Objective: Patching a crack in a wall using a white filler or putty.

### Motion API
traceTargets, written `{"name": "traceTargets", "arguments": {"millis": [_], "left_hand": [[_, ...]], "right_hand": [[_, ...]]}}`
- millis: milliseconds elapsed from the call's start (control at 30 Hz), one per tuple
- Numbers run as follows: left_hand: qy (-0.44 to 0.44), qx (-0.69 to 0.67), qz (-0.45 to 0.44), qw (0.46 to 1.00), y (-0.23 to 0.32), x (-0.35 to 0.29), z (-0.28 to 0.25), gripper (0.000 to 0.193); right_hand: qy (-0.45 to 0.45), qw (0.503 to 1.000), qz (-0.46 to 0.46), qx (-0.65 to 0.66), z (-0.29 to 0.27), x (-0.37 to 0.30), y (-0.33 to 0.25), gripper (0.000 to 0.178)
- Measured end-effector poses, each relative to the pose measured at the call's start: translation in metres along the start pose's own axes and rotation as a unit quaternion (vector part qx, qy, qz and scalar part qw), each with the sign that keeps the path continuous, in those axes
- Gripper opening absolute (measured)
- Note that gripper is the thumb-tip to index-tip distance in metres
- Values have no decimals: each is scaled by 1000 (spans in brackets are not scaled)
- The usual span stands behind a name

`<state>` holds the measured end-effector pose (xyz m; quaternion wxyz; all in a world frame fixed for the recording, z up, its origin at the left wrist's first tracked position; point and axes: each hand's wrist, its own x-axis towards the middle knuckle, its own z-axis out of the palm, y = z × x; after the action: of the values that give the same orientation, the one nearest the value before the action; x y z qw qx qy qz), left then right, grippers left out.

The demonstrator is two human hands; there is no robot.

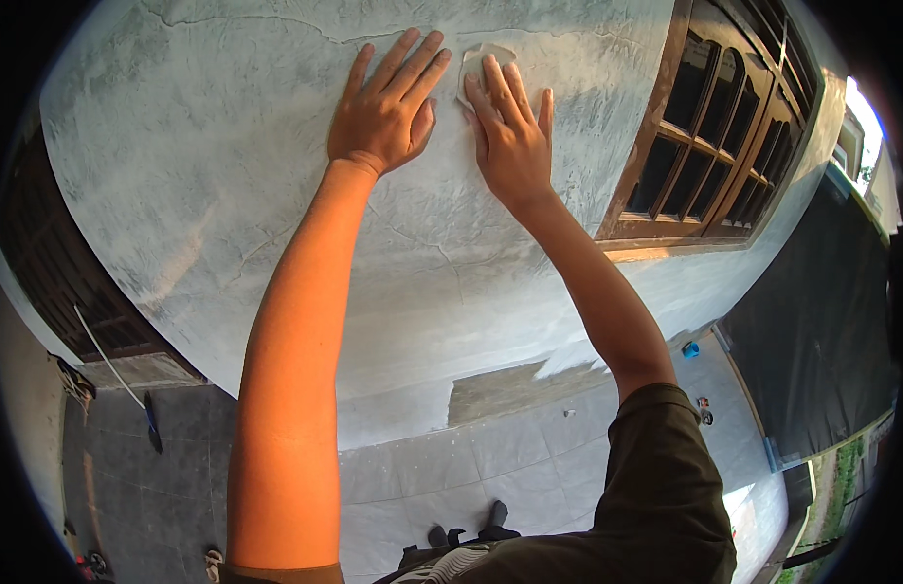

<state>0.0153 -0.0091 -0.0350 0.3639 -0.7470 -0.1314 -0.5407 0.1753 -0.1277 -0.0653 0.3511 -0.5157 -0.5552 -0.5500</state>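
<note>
My left hand [385,109] lies flat on the grey-white plastered wall [276,107], its fingers stretched out and apart, with nothing in it. Close beside it, my right hand [515,146] presses a pale, creased piece of sandpaper [475,66] against the wall. The sheet shows past the fingertips and along the hand's left side; the rest is hidden under the fingers. Streaks and fine cracks mark the plaster around both hands.
A brown wooden window [700,146] is set in the wall at right. At left are a dark slatted door [67,263] and a long-handled tool [121,375]. A blue container [691,348] stands on the grey tiled floor [515,457], near a dark sheet [812,321].
</note>
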Motion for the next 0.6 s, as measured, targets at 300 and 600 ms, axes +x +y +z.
{"name": "traceTargets", "arguments": {"millis": [300,600], "left_hand": [[15,-9,4,1000,0,1,1,56],[29,3,11,1000,0,3,-2,54]], "right_hand": [[9,1000,-9,4,0,9,2,45],[34,999,-15,-15,0,23,9,43]]}}
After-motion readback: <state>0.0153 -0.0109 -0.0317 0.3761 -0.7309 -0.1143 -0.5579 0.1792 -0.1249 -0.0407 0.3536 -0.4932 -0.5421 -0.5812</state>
